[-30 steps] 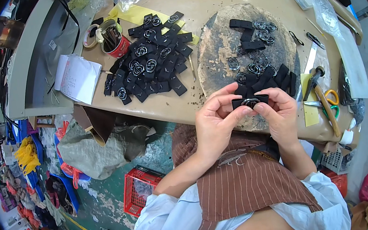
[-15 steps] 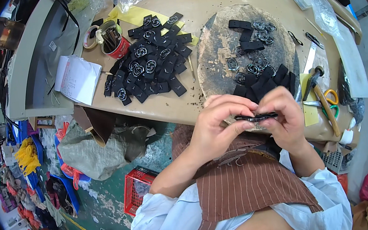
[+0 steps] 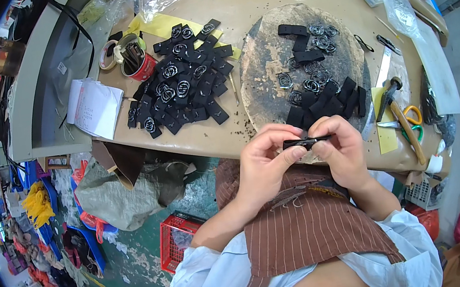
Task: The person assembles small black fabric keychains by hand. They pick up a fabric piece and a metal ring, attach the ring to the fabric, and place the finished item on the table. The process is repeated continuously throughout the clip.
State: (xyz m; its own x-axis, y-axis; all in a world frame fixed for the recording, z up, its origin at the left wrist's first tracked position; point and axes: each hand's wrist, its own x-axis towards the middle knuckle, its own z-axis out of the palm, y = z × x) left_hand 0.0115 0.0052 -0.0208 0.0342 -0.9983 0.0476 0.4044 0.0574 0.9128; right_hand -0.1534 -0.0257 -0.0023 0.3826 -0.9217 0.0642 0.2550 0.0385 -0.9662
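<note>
Between the fingertips of both hands is a small black strap piece (image 3: 306, 141), held level above the near edge of the round worn board (image 3: 259, 76). My left hand (image 3: 269, 155) pinches its left end, and my right hand (image 3: 339, 146) grips the right end with thumb and fingers. Whether a buckle sits on it is too small to tell. Beyond my hands, loose black strap pieces (image 3: 326, 102) and several oval metal buckles (image 3: 320, 76) lie on the board. To the left spreads a large heap of black straps with buckles (image 3: 182, 86).
A red tin (image 3: 141, 68) of sticks and an open notebook (image 3: 96, 109) stand at the left. On the right lie a hammer (image 3: 406, 126), scissors (image 3: 414, 114), a metal ruler (image 3: 385, 69) and plastic bags (image 3: 398, 5). A red crate (image 3: 173, 244) is on the floor.
Both hands have drawn slightly left and closer together on the strap piece. My right thumb now presses near its middle. The whole view has shifted a little.
</note>
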